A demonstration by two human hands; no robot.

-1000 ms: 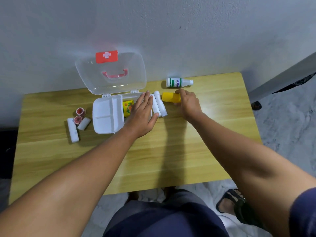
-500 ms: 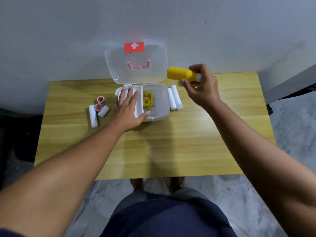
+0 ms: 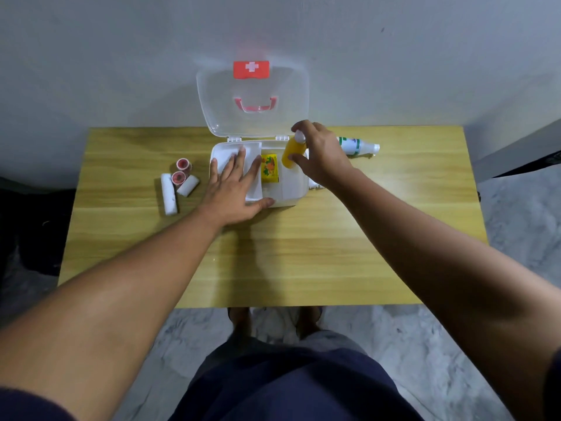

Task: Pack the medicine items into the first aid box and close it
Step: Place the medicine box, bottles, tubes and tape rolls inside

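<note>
Head view, looking down at a wooden table [image 3: 303,253] pushed against a pale wall [image 3: 121,56]. At twelve o'clock on the table sits the white first aid box [image 3: 288,202], open, its clear lid [image 3: 252,86] standing up against the wall with a red cross badge at its top. Your left hand [image 3: 235,185] lies flat on the white tray [image 3: 253,148] in the box's left part, fingers straight and spread apart, thumb against the box's front wall. Your right hand [image 3: 323,161] is over the right part of the box, fingers and thumb clamped round a yellow bottle [image 3: 292,153] with a white cap, held tilted just above the compartment. A yellow packet [image 3: 269,168] lies inside the box, between your two hands. At three o'clock of the box, behind your right hand, a white and green bottle [image 3: 355,146] lies on its side on the table. At nine o'clock of the box, two tape rolls [image 3: 184,164] with red centres, a short bandage roll [image 3: 188,185] and a long bandage roll [image 3: 168,194] sit close together on the table.
</note>
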